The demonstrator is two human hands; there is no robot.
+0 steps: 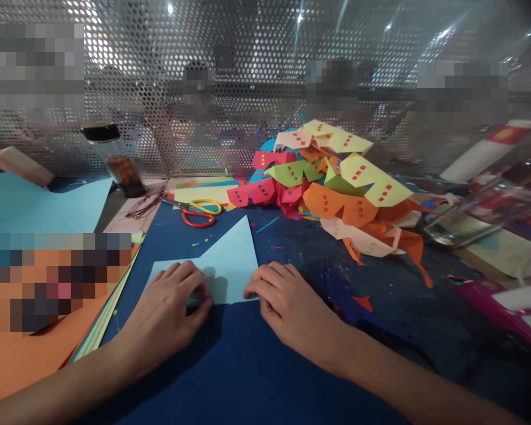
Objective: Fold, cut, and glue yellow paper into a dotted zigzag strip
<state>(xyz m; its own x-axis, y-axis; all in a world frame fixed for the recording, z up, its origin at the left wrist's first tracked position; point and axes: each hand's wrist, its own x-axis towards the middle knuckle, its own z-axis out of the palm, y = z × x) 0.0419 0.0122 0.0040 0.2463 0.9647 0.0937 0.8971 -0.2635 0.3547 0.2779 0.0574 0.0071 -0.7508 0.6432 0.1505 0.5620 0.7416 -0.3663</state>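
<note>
A sheet of light-blue paper (234,265) lies folded in front of me on the blue tabletop, a pointed corner rising at its far side. My left hand (174,301) rests over its left part, fingers bent and the thumb apart from the index finger. At the near right corner, my right hand (283,298) has its fingers curled together on the paper's edge; its thumb is partly hidden. Just beyond the sheet are scissors (199,213) with one red and one yellow handle loop.
Folded paper shapes (358,177) in several colours are heaped at the back right. Orange paper (35,360) tops a stack at left. A dark-lidded bottle (119,162) stands behind. A clear container (482,206) lies at right, before a perforated metal screen (248,82).
</note>
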